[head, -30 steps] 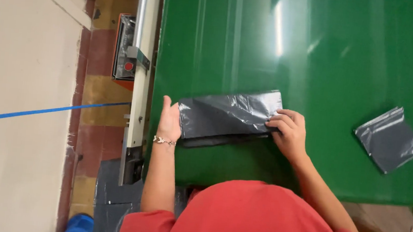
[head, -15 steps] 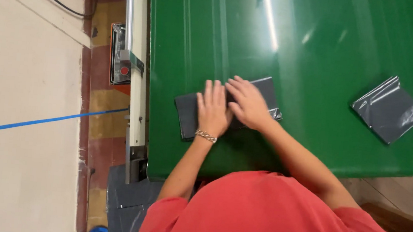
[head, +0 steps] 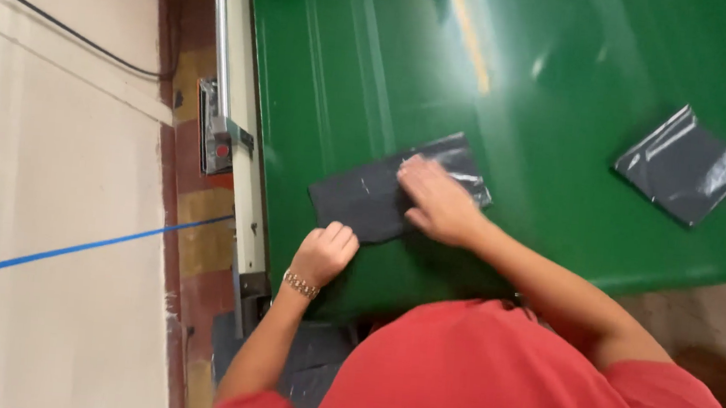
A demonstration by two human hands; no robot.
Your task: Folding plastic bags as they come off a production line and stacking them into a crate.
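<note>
Head view: right hand (head: 437,203) flat on grey bag (head: 372,198).

Glossy smooth green table (head: 565,99), crinkly shiny grey plastic bag (head: 364,197), metal rail (head: 234,61), red cloth shirt (head: 487,381)

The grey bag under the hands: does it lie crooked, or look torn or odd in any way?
The grey bag lies tilted on the green table, not square to its edge. The right hand presses it flat; the left hand is at its near corner. No tear shows. A second bag also lies tilted.
</note>
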